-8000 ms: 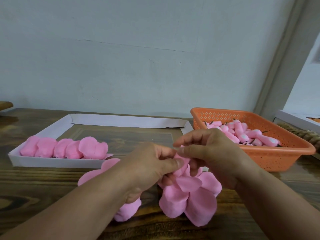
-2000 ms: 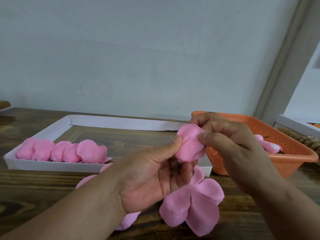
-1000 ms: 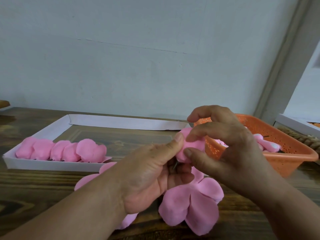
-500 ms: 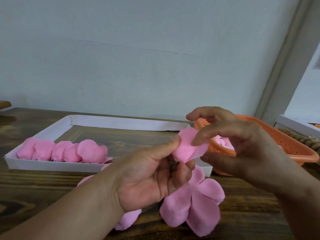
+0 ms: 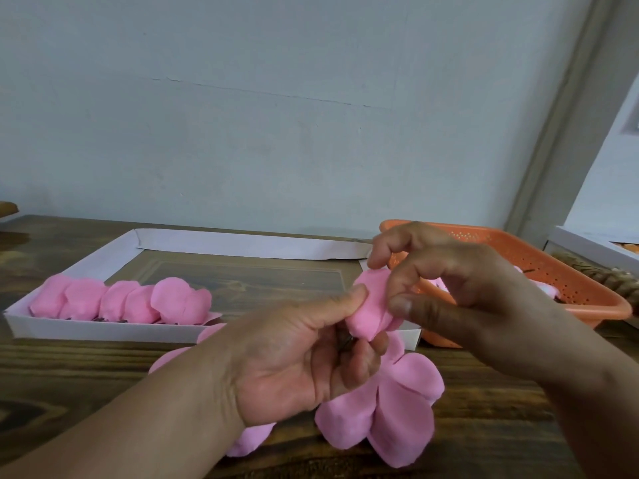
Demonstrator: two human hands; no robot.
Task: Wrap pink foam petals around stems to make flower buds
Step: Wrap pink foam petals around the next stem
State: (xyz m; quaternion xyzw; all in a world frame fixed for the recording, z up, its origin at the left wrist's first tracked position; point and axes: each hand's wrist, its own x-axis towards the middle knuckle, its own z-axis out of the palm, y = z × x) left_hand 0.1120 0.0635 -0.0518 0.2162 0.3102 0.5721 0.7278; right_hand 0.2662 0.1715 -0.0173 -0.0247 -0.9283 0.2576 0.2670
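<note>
Nearest, loose petals (image 5: 387, 420) lie on the tabletop (image 5: 69, 375). Above them the left hand (image 5: 297, 361) grips a pink bud (image 5: 371, 307) by its stem — thumb pressed against it — while the right hand (image 5: 460, 292) pinches its wrapped petal. Beyond: a white tray (image 5: 103, 330) of buds, an orange basket (image 5: 567, 271).

Tray (image 5: 103, 331) lies left of basket (image 5: 567, 271), both on table (image 5: 69, 375)

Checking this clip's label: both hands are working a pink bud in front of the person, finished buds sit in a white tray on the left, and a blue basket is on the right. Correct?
Not quite: the head view shows the basket is orange. The rest holds: both hands, left hand and right hand, work the pink bud; finished buds sit in the white tray.
</note>
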